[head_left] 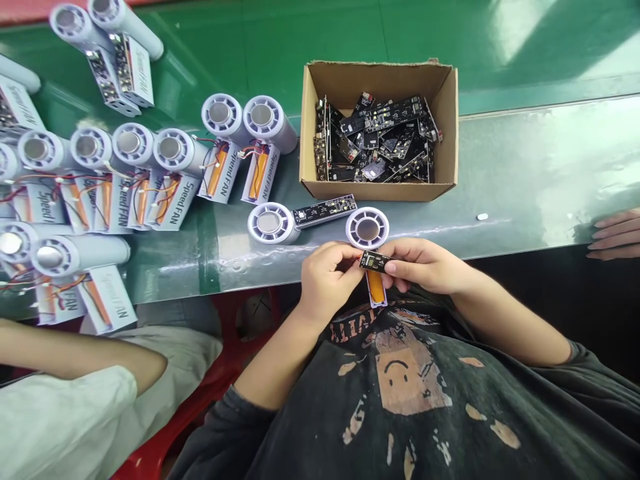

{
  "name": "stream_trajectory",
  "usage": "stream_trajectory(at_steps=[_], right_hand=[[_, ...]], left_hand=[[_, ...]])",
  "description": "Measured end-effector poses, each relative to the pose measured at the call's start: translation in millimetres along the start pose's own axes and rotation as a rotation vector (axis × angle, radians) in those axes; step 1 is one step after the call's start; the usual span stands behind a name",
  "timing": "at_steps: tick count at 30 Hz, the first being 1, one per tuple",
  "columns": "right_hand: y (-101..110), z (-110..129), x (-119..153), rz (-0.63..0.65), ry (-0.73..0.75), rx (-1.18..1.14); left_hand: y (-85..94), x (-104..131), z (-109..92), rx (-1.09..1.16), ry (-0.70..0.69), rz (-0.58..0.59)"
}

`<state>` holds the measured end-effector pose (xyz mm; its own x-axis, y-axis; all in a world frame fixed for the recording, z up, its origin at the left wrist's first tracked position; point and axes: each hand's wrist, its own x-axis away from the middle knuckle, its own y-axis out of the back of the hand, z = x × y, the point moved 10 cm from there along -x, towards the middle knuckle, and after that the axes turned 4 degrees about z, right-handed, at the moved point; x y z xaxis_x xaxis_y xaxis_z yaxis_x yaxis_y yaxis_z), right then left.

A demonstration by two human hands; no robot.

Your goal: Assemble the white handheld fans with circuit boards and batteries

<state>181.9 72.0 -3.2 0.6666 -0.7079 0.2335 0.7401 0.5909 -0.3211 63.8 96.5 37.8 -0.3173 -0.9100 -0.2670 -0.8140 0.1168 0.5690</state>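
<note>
At the table's front edge, my right hand [423, 265] pinches the right end of a black circuit board [374, 261]. My left hand [327, 277] is closed at the board's other end, where a bit of red wire shows; the fingertips hide exactly what they grip. Beneath the board is a handheld fan [367, 228], its round head resting by the table edge and its handle open over an orange battery [375, 288]. To the left lies another fan [271, 223] with a black board [325, 211] seated in its handle.
A cardboard box [380, 191] of loose circuit boards stands behind my hands. Several fans [173, 150] with exposed batteries and wires crowd the left. A small white piece [482, 217] lies on the right. Another person's hand [617, 235] rests at the right edge; another person's arm [75, 350] is at left.
</note>
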Motion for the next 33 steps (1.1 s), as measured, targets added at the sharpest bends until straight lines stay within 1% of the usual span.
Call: stream_trajectory(at_steps=[3, 6, 8, 10, 12, 14, 16, 18, 20, 22, 25, 27, 28, 30, 33], right_hand=[[9.3, 8.8, 3.2, -0.047, -0.038, 0.164], [10.9, 11.2, 5.0, -0.073, -0.051, 0.159], [10.6, 9.1, 5.5, -0.090, -0.051, 0.129], [11.4, 6.5, 6.0, -0.114, -0.044, 0.120], [12.9, 4.1, 6.5, -0.129, -0.033, 0.108], [13.6, 1.7, 6.4, -0.121, -0.024, 0.078], [13.3, -0.8, 5.5, -0.093, -0.022, 0.032], [13.2, -3.0, 4.5, -0.070, -0.027, -0.006], [14.8, -4.0, 4.5, -0.074, -0.039, -0.011], [18.6, -3.2, 6.7, -0.110, -0.062, 0.035], [29.9, 1.6, 14.6, -0.227, -0.111, 0.203], [37.3, 3.8, 20.6, -0.303, -0.158, 0.326], [39.6, 3.9, 22.7, -0.325, -0.179, 0.373], [40.6, 2.7, 24.0, -0.329, -0.202, 0.440], [39.0, 1.5, 22.5, -0.304, -0.183, 0.506]], left_hand=[[-4.3, -8.3, -1.9, 0.016, -0.012, -0.004], [-7.2, -14.6, -9.3, 0.023, -0.051, 0.011], [-9.4, -16.9, -12.7, 0.037, -0.055, 0.042], [-12.3, -18.3, -11.9, 0.069, -0.031, 0.108], [-15.7, -18.9, -8.8, 0.119, -0.007, 0.213], [-18.5, -18.9, -5.6, 0.171, -0.003, 0.332], [-19.4, -19.4, -2.5, 0.201, -0.007, 0.427], [-18.4, -21.2, -0.2, 0.205, -0.010, 0.464], [-16.3, -24.0, -0.3, 0.183, -0.008, 0.437], [-13.5, -26.1, -2.5, 0.128, 0.003, 0.361], [-7.4, -25.6, -10.0, -0.021, 0.004, 0.198], [-5.5, -22.7, -18.0, -0.143, -0.031, 0.119], [-5.6, -20.9, -22.3, -0.205, -0.059, 0.097], [-6.2, -16.4, -30.8, -0.313, -0.129, 0.078], [-3.6, -6.9, -40.2, -0.350, -0.218, 0.089]])
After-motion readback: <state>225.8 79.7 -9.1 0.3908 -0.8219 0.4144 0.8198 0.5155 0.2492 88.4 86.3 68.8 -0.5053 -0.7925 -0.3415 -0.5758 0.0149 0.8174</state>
